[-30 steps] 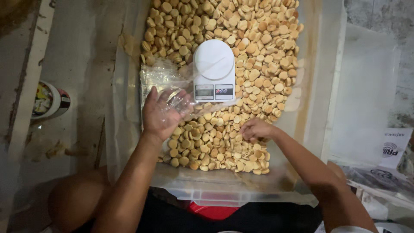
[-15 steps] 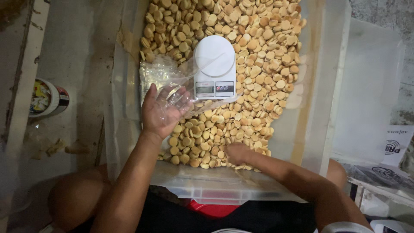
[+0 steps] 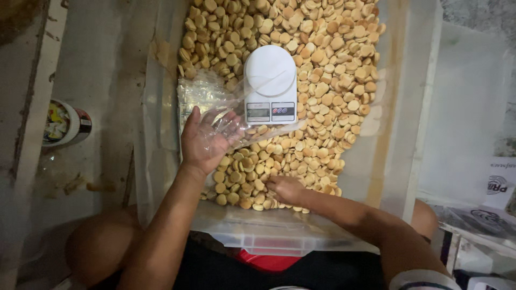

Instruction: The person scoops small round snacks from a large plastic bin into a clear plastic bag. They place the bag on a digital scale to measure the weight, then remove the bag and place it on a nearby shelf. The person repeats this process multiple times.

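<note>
Half the right hand (image 3: pixel 286 189) sinks among biscuits (image 3: pixel 322 80).

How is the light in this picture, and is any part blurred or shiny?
Head view: the light falls mostly on the biscuits and white scale; the floor at left and the lower edge are dim. The clear bag in the left hand shows glare. The right hand looks slightly soft.
</note>
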